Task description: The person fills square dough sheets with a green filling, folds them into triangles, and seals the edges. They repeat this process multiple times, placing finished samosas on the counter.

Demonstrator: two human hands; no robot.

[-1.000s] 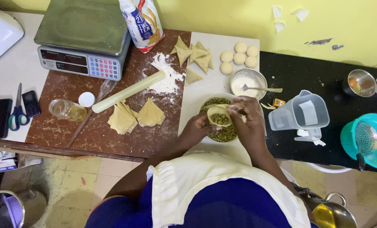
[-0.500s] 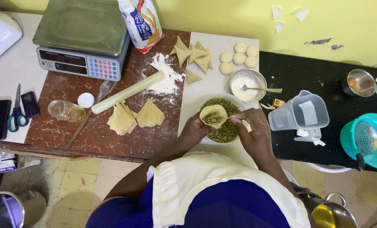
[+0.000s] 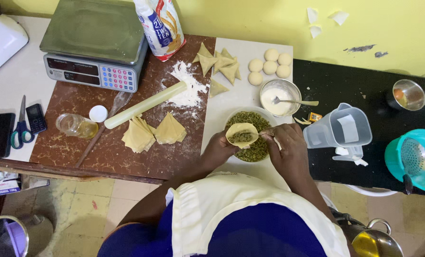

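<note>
Brown worktop (image 3: pixel 103 157) against yellow wall (image 3: pixel 250 19)

Five dough balls (image 3: pixel 270 66), about five folded triangle pastries (image 3: pixel 218 66), two stacks of pastry sheets (image 3: pixel 154 133)

A brown marbled board (image 3: pixel 103 157) carries a weighing scale (image 3: pixel 96 45), a flour bag (image 3: pixel 162 24), a rolling pin (image 3: pixel 146 104) beside spilled flour (image 3: pixel 188 90), a small glass jar (image 3: pixel 76 126) with its white lid (image 3: pixel 98 113) just beside it, and two stacks of pastry sheets (image 3: pixel 153 133). The white cutting board (image 3: pixel 231 102) to its right holds folded samosas (image 3: pixel 219 64), dough balls (image 3: pixel 269 66), a steel bowl of paste (image 3: pixel 280 97) and a bowl of green filling (image 3: pixel 255 147). On the white counter (image 3: pixel 12 76) lie scissors (image 3: pixel 21 128) and two phones (image 3: pixel 12 128).
</note>
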